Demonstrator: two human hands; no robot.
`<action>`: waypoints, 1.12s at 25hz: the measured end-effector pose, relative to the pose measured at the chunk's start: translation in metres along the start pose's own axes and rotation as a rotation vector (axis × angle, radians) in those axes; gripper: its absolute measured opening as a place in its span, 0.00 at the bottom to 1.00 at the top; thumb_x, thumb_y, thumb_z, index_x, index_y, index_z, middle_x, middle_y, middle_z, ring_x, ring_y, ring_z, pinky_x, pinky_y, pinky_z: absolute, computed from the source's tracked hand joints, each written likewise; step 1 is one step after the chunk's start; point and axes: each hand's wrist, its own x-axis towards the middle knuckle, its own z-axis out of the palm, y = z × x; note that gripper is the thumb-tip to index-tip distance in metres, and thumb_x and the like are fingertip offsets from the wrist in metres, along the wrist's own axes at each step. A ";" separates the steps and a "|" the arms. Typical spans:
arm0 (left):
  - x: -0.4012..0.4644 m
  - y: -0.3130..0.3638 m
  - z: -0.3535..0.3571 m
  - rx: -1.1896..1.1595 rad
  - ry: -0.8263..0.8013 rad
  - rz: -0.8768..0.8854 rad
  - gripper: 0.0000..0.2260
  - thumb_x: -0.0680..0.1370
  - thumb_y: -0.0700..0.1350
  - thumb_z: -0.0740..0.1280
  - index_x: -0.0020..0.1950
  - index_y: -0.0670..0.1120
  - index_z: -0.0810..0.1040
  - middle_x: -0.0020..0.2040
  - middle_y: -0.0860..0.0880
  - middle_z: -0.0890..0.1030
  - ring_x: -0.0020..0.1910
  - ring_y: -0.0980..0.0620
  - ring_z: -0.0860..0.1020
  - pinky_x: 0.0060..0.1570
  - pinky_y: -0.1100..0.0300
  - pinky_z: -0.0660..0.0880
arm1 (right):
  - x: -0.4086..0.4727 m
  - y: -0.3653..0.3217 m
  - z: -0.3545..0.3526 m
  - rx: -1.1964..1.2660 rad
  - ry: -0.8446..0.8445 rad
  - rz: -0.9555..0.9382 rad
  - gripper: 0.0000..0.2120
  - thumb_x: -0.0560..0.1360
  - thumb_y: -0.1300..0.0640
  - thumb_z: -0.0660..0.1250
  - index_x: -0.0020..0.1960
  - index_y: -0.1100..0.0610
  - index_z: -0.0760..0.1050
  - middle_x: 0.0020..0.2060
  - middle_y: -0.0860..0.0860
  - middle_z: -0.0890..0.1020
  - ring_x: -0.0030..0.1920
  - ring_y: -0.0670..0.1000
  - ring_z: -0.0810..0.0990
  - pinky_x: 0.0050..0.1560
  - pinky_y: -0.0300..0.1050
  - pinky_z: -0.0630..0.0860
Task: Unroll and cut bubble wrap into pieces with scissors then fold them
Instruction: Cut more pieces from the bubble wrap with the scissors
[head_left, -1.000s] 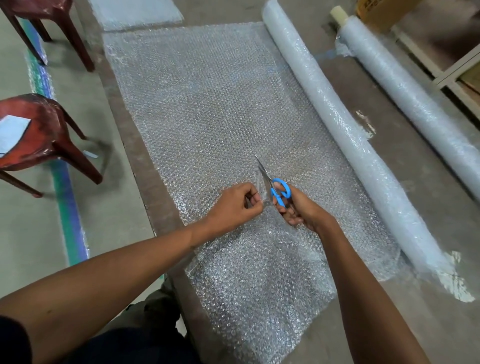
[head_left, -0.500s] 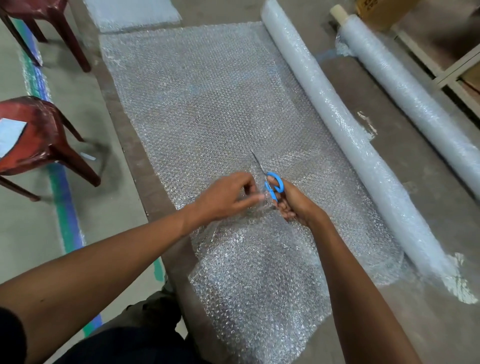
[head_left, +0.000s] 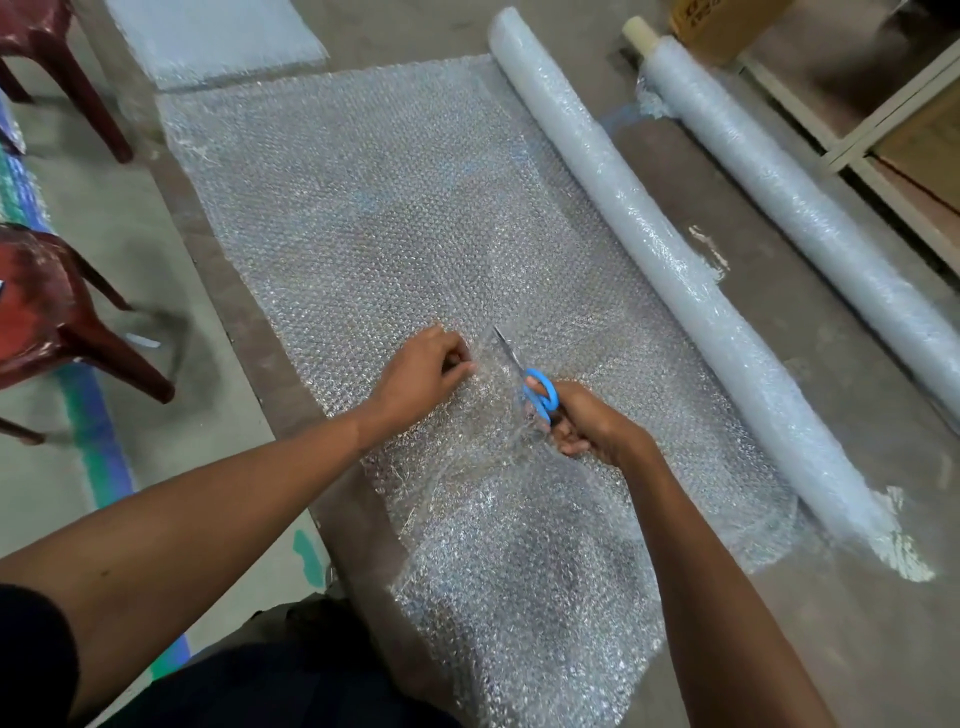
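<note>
While two rolls (head_left: 675, 260) lie beside, left hand (head_left: 423, 371) pinches bubble wrap (head_left: 363, 208); right hand (head_left: 592, 423) grips scissors (head_left: 537, 392).

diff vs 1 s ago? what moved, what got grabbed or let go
The scissors in the right hand have advanced up the bubble wrap sheet, lengthening the cut. The left hand moved forward with them and re-pinched the wrap farther along, left of the blades. Nothing was let go. Both rolls and the red chairs kept their places on the floor.
</note>
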 end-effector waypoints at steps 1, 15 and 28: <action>0.001 -0.001 -0.001 -0.012 -0.002 0.004 0.04 0.81 0.51 0.72 0.53 0.52 0.79 0.49 0.57 0.77 0.46 0.61 0.75 0.48 0.65 0.73 | -0.001 -0.001 0.001 0.052 -0.008 -0.001 0.22 0.86 0.40 0.60 0.41 0.54 0.71 0.27 0.51 0.75 0.18 0.45 0.63 0.24 0.40 0.51; 0.003 -0.004 -0.017 -0.186 -0.107 0.019 0.04 0.82 0.52 0.72 0.53 0.53 0.81 0.46 0.57 0.83 0.42 0.62 0.81 0.44 0.67 0.74 | 0.040 -0.033 -0.002 -0.071 -0.079 -0.105 0.24 0.86 0.39 0.59 0.48 0.59 0.78 0.31 0.50 0.75 0.21 0.45 0.64 0.19 0.39 0.55; 0.022 -0.014 -0.034 -0.183 -0.269 0.060 0.04 0.81 0.55 0.73 0.52 0.57 0.81 0.42 0.60 0.81 0.39 0.65 0.77 0.36 0.72 0.69 | 0.075 -0.043 0.003 0.079 -0.098 -0.012 0.28 0.82 0.32 0.60 0.44 0.57 0.78 0.31 0.52 0.74 0.20 0.48 0.68 0.19 0.37 0.58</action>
